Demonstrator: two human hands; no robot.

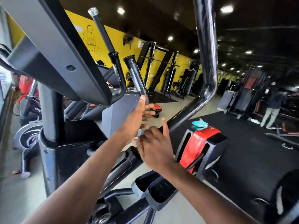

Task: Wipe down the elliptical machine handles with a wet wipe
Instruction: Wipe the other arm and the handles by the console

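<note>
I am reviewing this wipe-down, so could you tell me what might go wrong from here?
The left hand reaches only the base of the short grip, so its upper part may be skipped. Whether the right hand holds a wipe is unclear; a teal pack lies apart on the red cover.
</note>
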